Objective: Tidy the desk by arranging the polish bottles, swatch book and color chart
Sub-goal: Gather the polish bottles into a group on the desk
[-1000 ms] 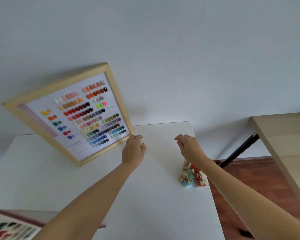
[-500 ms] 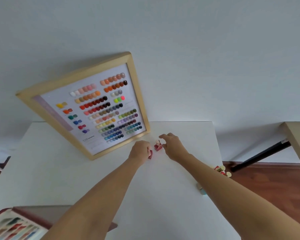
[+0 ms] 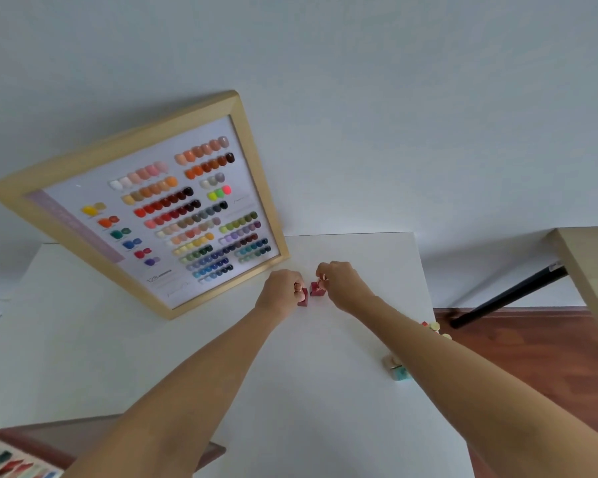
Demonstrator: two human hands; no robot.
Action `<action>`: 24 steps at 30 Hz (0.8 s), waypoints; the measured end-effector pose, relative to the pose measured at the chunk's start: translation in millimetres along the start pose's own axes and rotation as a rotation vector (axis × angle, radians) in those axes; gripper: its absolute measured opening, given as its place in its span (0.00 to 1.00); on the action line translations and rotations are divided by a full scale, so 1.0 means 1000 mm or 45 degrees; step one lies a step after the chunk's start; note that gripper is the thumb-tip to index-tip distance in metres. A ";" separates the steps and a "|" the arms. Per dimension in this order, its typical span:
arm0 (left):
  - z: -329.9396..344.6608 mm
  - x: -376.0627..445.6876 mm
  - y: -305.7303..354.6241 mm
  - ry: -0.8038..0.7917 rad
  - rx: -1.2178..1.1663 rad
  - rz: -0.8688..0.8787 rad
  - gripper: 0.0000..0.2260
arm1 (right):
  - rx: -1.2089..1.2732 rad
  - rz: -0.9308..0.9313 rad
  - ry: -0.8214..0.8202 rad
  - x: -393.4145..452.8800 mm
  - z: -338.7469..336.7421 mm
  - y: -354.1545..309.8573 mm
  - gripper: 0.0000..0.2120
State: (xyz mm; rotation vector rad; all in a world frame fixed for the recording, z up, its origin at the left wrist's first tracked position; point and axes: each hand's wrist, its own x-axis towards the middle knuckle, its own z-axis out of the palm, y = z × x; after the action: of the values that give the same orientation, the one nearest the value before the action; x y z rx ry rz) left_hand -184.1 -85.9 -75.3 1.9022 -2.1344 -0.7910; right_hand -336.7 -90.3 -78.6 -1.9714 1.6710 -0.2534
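Note:
A wood-framed color chart [image 3: 145, 208] leans on the wall at the back left of the white desk [image 3: 83, 357]. Just right of its lower corner, my left hand [image 3: 279, 294] grips a dark red polish bottle [image 3: 303, 300] standing on the desk. My right hand [image 3: 339, 283] pinches the cap of a second red polish bottle [image 3: 315, 290] right beside it. More bottles, one teal [image 3: 399, 372], cluster at the desk's right edge, mostly hidden behind my right forearm. The open swatch book [image 3: 18, 457] lies at the front left corner.
A light wooden table [image 3: 587, 270] with a black leg [image 3: 508, 294] stands to the right across a gap of brown wood floor [image 3: 532, 357]. The white wall rises directly behind the desk.
Both hands came together by the chart's lower corner, each with a red bottle. The two bottles now stand closer, side by side on the desk. My view shifted right and down.

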 end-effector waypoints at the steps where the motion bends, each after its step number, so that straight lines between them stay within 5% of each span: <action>1: 0.001 0.000 0.006 -0.004 -0.006 0.014 0.07 | 0.002 0.021 0.013 -0.004 -0.006 0.006 0.09; 13: 0.046 0.001 0.107 -0.176 -0.024 0.274 0.06 | -0.047 0.368 0.078 -0.077 -0.071 0.111 0.09; 24: 0.081 -0.001 0.150 -0.299 0.158 0.464 0.12 | -0.126 0.339 -0.003 -0.105 -0.071 0.142 0.11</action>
State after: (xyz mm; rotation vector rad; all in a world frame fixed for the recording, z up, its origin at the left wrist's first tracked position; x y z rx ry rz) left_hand -351.7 -57.0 -69.4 1.4597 -2.6231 -0.8528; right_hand -514.4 -21.7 -70.8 -1.7894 1.9526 -0.0706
